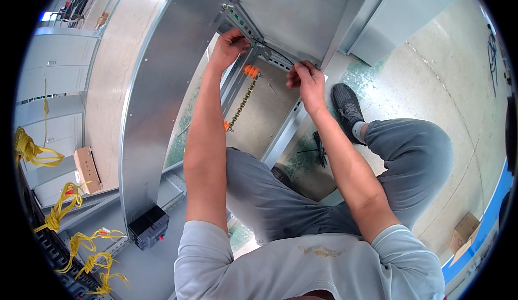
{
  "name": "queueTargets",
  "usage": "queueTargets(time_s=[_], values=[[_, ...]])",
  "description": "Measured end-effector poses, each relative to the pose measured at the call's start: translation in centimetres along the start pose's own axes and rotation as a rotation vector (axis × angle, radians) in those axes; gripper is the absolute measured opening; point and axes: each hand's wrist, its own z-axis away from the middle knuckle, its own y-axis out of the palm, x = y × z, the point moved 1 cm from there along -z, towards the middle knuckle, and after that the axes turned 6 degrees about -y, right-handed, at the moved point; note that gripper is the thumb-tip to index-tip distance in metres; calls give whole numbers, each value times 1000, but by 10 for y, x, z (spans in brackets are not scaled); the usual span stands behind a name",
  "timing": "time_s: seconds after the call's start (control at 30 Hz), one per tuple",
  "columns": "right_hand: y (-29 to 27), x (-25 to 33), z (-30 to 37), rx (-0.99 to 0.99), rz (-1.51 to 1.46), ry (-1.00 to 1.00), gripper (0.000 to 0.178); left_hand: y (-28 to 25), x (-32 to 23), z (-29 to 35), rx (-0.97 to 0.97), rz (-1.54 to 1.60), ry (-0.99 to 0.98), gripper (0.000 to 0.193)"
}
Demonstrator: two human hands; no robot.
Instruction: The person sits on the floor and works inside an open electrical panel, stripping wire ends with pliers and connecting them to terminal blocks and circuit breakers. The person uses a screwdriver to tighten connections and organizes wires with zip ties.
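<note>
My left hand (231, 49) reaches into the corner of a grey metal cabinet frame, its fingers curled beside a perforated rail (241, 22). My right hand (307, 81) is at the right end of the rear crossbar (276, 58), thumb and fingers pinched together. A thin black cable (274, 48) runs along that crossbar between the hands; its right end meets my right fingertips. What the left fingers hold is hidden. Below the hands, a brass terminal bar (244, 101) stretches between two orange insulators (251, 72) inside the frame.
A tall metal panel (156, 84) stands left of my left arm, with a black circuit breaker (148, 227) at its foot. Bundles of yellow wire (56, 208) hang at the far left. My shoe (347, 106) is right of the frame; a cardboard box (464, 231) lies at lower right.
</note>
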Motion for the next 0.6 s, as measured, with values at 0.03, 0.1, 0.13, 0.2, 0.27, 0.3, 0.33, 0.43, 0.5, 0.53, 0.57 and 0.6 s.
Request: queueTargets(time_s=[0.03,0.1,0.13,0.2,0.27,0.3,0.33,0.43,0.5,0.53,0.57,0.6], values=[[-1,-1,0,-3,1,-3,25,0,0,-1,4,-5,4,18],[-1,-2,0,1,12,-11,26,-1,1,-2,12,-15,10,18],[0,-3,0,8,22,-17,26,-2,2,-3,19,-12,18,18],[2,-3,0,23,34,-20,26,-4,4,-4,32,-6,33,18],[4,-3,-4,34,32,-15,26,-3,4,-4,20,3,13,19],[4,-2,-6,33,34,-30,26,-2,3,-4,14,7,3,19],[5,-1,-7,31,36,-42,27,-1,3,-4,15,5,0,19],[6,2,-7,18,22,-55,27,0,5,-4,14,-17,-18,20],[6,2,-5,20,29,-52,26,0,8,-4,4,-53,-42,21],[4,2,-3,23,44,-50,26,2,6,-4,6,-47,-38,21],[3,2,-2,26,58,-47,26,4,4,-4,8,-40,-34,20],[1,1,-1,22,54,-48,26,5,3,-4,10,-34,-30,20]])
